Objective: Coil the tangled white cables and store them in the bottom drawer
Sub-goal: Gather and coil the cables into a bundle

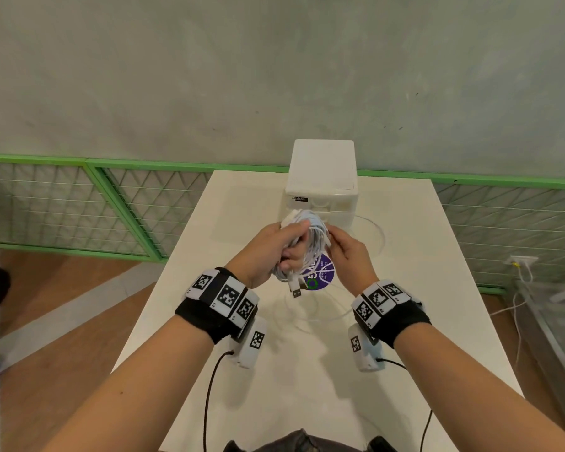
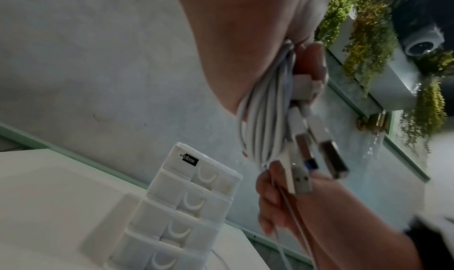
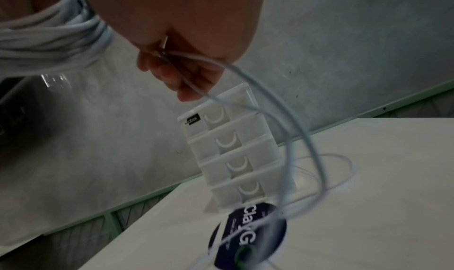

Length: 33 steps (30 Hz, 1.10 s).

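My left hand (image 1: 282, 252) grips a thick coil of white cables (image 1: 313, 238) held up over the table, with USB plugs (image 2: 319, 153) hanging from the bundle (image 2: 260, 130). Just right of the coil, my right hand (image 1: 346, 249) pinches a loose white strand (image 3: 260, 109) that trails down in loops onto the table (image 1: 372, 236). Behind the hands stands the white drawer unit (image 1: 322, 177), several drawers stacked with crescent handles (image 3: 233, 153), all closed. The bottom drawer (image 3: 245, 192) is shut.
A round purple sticker (image 1: 320, 275) lies on the white table (image 1: 437, 305) under the hands. A green-framed wire fence (image 1: 111, 203) runs behind the table. Another white cable hangs from a wall socket (image 1: 522, 261) at the right.
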### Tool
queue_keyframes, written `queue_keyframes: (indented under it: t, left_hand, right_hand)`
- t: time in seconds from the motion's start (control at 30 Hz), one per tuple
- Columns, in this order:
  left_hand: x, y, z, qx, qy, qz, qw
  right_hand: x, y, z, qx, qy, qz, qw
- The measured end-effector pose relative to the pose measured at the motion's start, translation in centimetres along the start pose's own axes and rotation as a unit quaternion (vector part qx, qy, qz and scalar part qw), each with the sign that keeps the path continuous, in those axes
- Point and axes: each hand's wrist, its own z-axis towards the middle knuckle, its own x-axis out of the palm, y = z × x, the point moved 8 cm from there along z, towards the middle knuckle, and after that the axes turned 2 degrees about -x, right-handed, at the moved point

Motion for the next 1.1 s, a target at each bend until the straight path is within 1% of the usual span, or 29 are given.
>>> queue_keyframes:
  t: [0.1,0.2,0.23,0.33,0.43,0.5,0.57,0.67,0.8,0.83,0.93,1.03,1.1]
  left_hand:
    - [-1.5,-1.1,0.2,0.032,-0.035,-0.071,0.996]
    - [-2.9,-2.4,0.4,0.062,-0.055,-0.172,0.982]
    - [-3.2,-2.7,0.4,0.068,-0.058,-0.186,0.979]
    - [-3.1,-3.0,0.5,0.079,-0.063,-0.185,0.978]
    - [-3.7,-3.3,0.4,0.103,-0.086,-0.181,0.974]
    - [-4.9,-3.6,0.4,0.121,-0.113,-0.193,0.967]
    - [-6.4,-3.6,0.5,0.137,-0.150,-0.216,0.955]
    - [-8.2,-4.0,0.1,0.165,-0.207,-0.241,0.934]
    - [-9.8,-5.1,-0.5,0.206,-0.268,-0.271,0.901]
    - [-10.3,-5.0,-0.6,0.209,-0.289,-0.262,0.897]
    - [-11.2,-4.0,-0.5,0.202,-0.340,-0.182,0.900]
    - [-11.5,-3.0,-0.4,0.206,-0.366,-0.117,0.900]
    - [-11.5,-2.8,-0.5,0.208,-0.382,-0.066,0.898]
  right_hand:
    - [0.1,-1.1,-1.1,0.017,0.008,-0.056,0.998]
    - [0.9,-2.7,-2.3,0.061,0.050,-0.075,0.994]
    - [1.3,-3.0,-2.6,0.066,0.060,-0.077,0.993]
    - [2.5,-3.1,-3.0,0.065,0.079,-0.096,0.990]
    - [4.0,-3.4,-3.2,0.076,0.108,-0.054,0.990]
    - [4.2,-3.8,-3.2,0.109,0.105,-0.001,0.988]
    - [3.8,-3.9,-2.9,0.136,0.092,0.029,0.986]
    - [3.5,-4.0,-2.9,0.149,0.089,0.021,0.985]
    - [4.9,-5.7,-5.0,0.195,0.136,0.045,0.970]
    - [5.2,-6.0,-5.5,0.199,0.147,0.047,0.968]
    - [5.9,-5.6,-6.3,0.181,0.197,0.006,0.964]
    - [7.1,-3.9,-6.8,0.140,0.285,-0.075,0.945]
    - [7.6,-2.4,-6.7,0.124,0.317,-0.089,0.936]
